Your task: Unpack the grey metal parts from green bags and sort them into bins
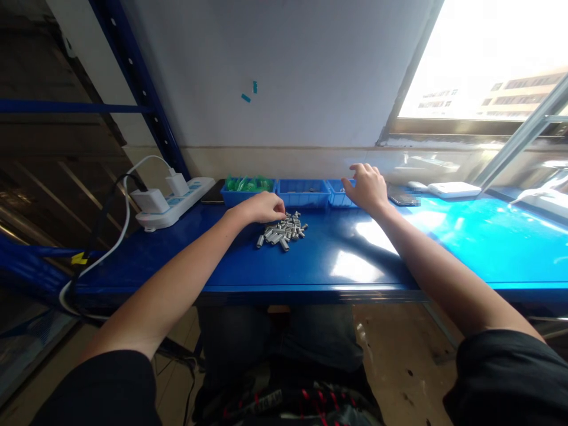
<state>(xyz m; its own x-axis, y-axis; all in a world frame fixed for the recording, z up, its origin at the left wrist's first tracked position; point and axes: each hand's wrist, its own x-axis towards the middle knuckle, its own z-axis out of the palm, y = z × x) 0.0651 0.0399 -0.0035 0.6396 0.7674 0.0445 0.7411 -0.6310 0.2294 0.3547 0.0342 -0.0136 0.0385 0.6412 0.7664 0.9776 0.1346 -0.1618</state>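
Note:
A loose pile of small silvery metal cylinders (284,232) lies on the blue tabletop. At its far left side, my left hand (265,208) has its fingers curled together, the tips touching the pile. Whatever is between those fingertips is hidden. My right hand (367,184) hovers over the right blue bin (339,196) with thumb and fingers apart, partly covering that bin. The middle blue bin (304,200) holds a few small pieces too small to name. Green translucent pieces (248,184) fill the left blue bin (235,198).
A white power strip (177,204) with plugged-in chargers and cables is at the left. Dark phone-like devices lie beside the bins, one at the right (403,199). A white box (453,189) sits farther right. Behind rises the wall; the table's front edge (310,290) is near my lap.

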